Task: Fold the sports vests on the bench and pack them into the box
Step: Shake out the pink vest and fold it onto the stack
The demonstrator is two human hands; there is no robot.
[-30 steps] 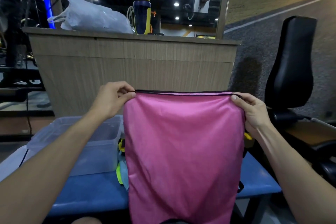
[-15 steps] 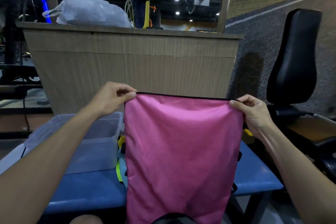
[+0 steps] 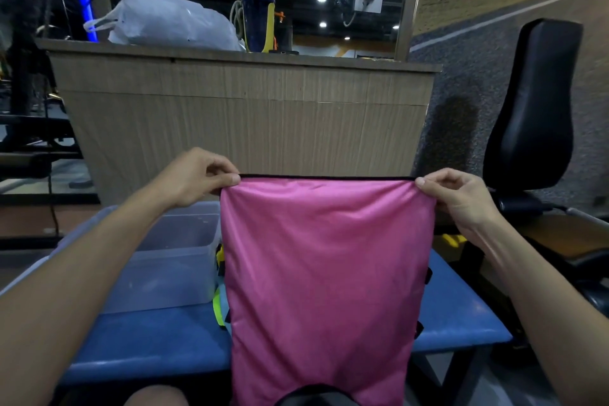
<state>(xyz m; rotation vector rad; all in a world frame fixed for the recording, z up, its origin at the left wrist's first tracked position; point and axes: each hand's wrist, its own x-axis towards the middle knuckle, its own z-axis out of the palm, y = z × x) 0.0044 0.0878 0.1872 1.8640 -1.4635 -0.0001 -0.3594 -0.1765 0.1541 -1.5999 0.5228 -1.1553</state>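
A pink sports vest [image 3: 324,273] with black trim hangs stretched in front of me above the blue bench [image 3: 148,346]. My left hand [image 3: 194,178] pinches its upper left corner and my right hand [image 3: 458,198] pinches its upper right corner. The vest's black-edged neckline shows at the bottom. A clear plastic box [image 3: 164,260] stands on the bench at the left, apart from the vest. Other vests, yellow-green and light blue [image 3: 220,303], peek out on the bench behind the pink one, mostly hidden.
A wooden counter [image 3: 244,115] rises just behind the bench, carrying a white plastic bag [image 3: 164,23] and a dark bottle [image 3: 258,18]. A black padded gym seat [image 3: 534,109] stands at the right. Gym machine frames fill the far left.
Both hands still hold the vest's top corners. The vest's top edge sits slightly lower in view and its black neckline now shows at the bottom.
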